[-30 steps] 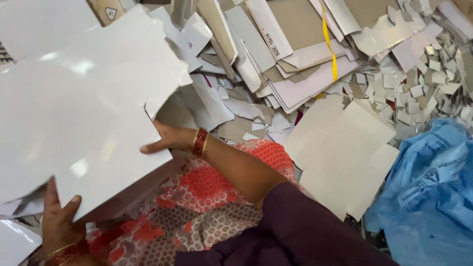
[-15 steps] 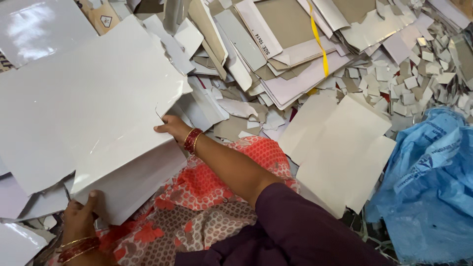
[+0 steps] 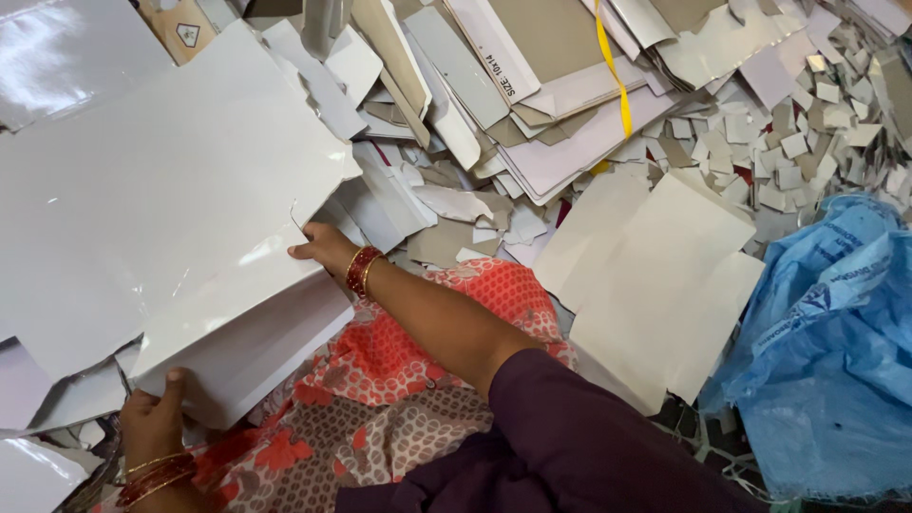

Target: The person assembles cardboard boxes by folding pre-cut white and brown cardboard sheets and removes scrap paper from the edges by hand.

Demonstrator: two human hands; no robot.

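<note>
Both hands grip the stack of glossy white card sheets point(image 3: 171, 218): left hand point(image 3: 157, 418) pinches its near corner, right hand point(image 3: 323, 249) its right edge; a blue plastic sack point(image 3: 826, 351) lies far right of the stack.

Bright, even daylight falls from above my head. The glossy white sheets point(image 3: 161, 209) I hold throw back soft glare in pale streaks, strongest at the upper left. Shadows are faint, darkest in gaps between the cardboard scraps point(image 3: 798, 123). The focus is sharp across the middle; my sleeve point(image 3: 570, 446) at the bottom edge looks slightly soft.
</note>
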